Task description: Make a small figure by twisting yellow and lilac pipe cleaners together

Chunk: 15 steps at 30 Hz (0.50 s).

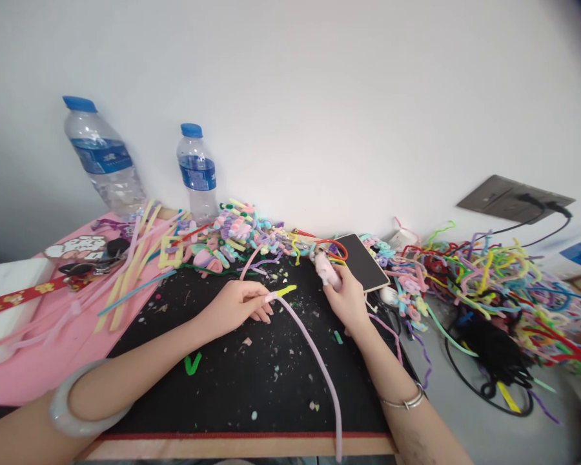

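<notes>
Taken from the middle of the black mat (223, 400), the lilac strip (322, 363) is trailed over the near edge at 5 o'clock, and its upper end is pinched between thumb and fingertip of the left hand (239, 303) at 11 o'clock. Beside that pinch, a yellow-green piece (286, 290) is seen; whether it is joined cannot be told. A pale pink object (327, 270) is gripped by the right hand (351, 300) at 2 o'clock, its far fingers hidden. Control is best had if the strip is pinched near its tip, lightly, so the fuzz is not crushed, with the tail left free of the right forearm. Farther off, at 12 o'clock, a colourful pile (237, 229) is heaped.
</notes>
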Tool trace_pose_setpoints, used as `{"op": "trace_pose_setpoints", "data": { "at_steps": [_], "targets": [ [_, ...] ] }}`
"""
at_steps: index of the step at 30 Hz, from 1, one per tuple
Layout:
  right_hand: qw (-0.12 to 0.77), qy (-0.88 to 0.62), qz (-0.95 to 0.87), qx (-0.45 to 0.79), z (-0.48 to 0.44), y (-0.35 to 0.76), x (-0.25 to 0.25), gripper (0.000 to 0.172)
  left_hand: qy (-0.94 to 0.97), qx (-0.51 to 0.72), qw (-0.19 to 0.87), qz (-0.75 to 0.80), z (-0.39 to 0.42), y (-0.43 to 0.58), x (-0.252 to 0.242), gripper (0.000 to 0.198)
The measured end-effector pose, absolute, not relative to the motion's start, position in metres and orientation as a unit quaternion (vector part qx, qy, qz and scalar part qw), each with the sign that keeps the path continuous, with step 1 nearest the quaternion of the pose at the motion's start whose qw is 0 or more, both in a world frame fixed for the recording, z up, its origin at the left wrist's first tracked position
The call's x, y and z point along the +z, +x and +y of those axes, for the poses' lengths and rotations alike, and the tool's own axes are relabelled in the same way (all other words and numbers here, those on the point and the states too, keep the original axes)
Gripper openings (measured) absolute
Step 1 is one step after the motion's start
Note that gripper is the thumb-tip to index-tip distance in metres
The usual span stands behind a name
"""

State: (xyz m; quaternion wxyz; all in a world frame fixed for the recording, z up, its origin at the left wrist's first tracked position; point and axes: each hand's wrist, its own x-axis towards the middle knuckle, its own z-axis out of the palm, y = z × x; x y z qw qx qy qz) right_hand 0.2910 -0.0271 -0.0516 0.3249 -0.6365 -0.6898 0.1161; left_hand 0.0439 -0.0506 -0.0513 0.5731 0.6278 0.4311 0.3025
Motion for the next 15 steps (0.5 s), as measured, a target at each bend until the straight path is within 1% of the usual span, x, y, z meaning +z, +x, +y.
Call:
{"op": "trace_pose_setpoints", "data": {
  "at_steps": [3,6,9,11,13,15],
  "targets": [
    [0.399,-0.605,-0.658,0.206,-0.026,0.294,-0.049,0.026,0.627,0.297,0.572,0.438,-0.049,0.043,-0.052,0.029],
    [0.416,-0.578,-0.62,0.329,-0.024,0.299,-0.051,0.027,0.624,0.285,0.578,0.441,-0.048,0.042,-0.051,0.029],
    [0.398,-0.516,-0.599,0.465,-0.024,0.304,-0.053,0.032,0.627,0.278,0.579,0.441,-0.047,0.042,-0.052,0.029],
    [0.363,-0.481,-0.589,0.539,-0.026,0.307,-0.052,0.036,0.629,0.277,0.577,0.441,-0.047,0.042,-0.052,0.029],
    [0.314,-0.467,-0.589,0.58,-0.029,0.307,-0.05,0.038,0.631,0.276,0.575,0.441,-0.047,0.042,-0.053,0.028],
    [0.277,-0.466,-0.6,0.589,-0.032,0.308,-0.048,0.038,0.632,0.275,0.574,0.442,-0.047,0.042,-0.054,0.027]
  ]
}}
